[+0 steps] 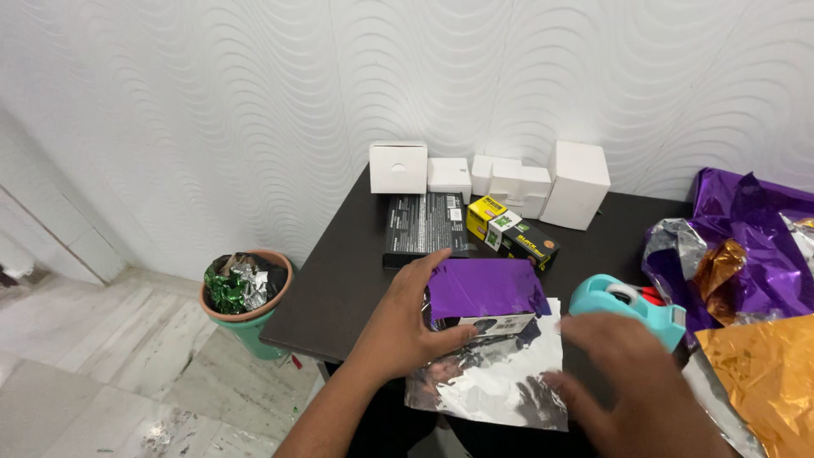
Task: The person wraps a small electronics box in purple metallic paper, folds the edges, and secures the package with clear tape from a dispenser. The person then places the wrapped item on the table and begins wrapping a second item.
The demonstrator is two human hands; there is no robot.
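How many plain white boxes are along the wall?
4: a square box leftmost, a small box beside it, a stepped box next, and a tall box rightmost. Others may hide behind.

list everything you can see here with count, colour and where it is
small box: 1, part-wrapped in purple foil, on silver sheet, table front
silver foil sheet: 1, table front edge
tape dispenser: 1, teal, right of the box
white boxes: 5, along the wall
black box: 1, flat, table back
yellow-black boxes: 2, beside it
foil sheets: several, purple, orange, silver, right
table: 1, dark
bin: 1, green, foil scraps, floor left
left hand: steadies the box
right hand: blurred, near the dispenser
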